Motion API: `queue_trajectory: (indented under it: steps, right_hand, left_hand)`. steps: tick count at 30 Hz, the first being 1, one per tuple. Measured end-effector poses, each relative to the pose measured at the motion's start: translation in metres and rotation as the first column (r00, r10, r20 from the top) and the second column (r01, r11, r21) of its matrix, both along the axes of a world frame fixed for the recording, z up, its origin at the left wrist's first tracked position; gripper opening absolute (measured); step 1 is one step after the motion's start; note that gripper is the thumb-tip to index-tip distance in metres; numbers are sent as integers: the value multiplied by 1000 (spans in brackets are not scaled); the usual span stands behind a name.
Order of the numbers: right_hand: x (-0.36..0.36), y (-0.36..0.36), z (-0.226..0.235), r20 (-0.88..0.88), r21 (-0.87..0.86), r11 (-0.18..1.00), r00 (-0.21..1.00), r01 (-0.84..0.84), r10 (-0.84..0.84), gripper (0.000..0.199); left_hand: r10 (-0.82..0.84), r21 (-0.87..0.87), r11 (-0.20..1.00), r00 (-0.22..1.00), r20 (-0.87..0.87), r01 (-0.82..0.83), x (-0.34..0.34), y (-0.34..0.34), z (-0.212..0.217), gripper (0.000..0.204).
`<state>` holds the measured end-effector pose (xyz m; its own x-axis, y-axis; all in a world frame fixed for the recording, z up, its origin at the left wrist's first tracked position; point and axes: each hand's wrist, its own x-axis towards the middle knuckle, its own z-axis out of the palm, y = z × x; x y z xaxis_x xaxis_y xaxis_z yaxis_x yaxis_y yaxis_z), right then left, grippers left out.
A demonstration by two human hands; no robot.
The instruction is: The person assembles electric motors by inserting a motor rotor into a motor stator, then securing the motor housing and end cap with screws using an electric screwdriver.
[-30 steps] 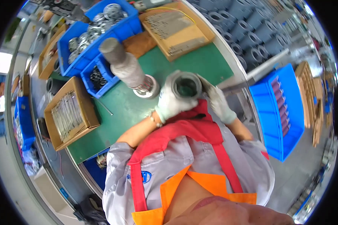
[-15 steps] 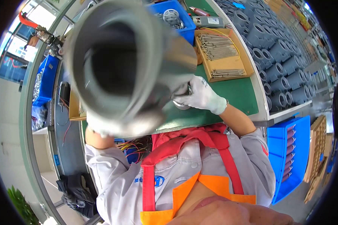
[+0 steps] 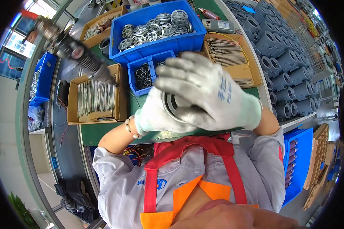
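My left hand [image 3: 160, 112], in a white glove, wraps round a grey cylindrical housing [image 3: 171, 106] in front of my chest. Only part of its round rim, with a dark inner edge, shows; the rest is hidden by the gloves. Over its top lies my right hand [image 3: 214, 93], also gloved, fingers stretched out to the left and slightly blurred. Whether a small part sits under that palm cannot be seen. Just beyond the hands is a small blue bin [image 3: 153, 65] with black rings, and behind it a large blue bin [image 3: 156, 47] of silver round metal parts.
A power screwdriver [image 3: 82, 55] hangs at the left, over a cardboard box [image 3: 120, 110] of long thin screws. To the right stands another screw box [image 3: 254, 72]. Many grey housings [image 3: 283, 80] crowd the right-hand surface. A green mat [image 3: 97, 133] covers the bench.
The housing has come down from close to the camera to the bench area. My right hand has moved from its side to over its top. The bins and hanging screwdriver are now uncovered.
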<state>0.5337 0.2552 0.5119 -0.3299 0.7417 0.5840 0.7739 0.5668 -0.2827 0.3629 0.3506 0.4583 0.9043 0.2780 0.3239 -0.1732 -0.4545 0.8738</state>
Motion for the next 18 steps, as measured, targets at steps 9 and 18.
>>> queue_trajectory:
  steps: [9, 18]
  right_hand:
    - [4, 0, -27, -397, -197, 979, 909, 54, -130, 47]
    - [96, 34, -21, -771, 144, 962, 636, 232, -38, 40]
  left_hand:
    - [3, -324, 939, 945, -327, -115, 23, 10, -59, 93]
    - [52, -239, 969, 998, -45, -61, 13, 5, -100, 105]
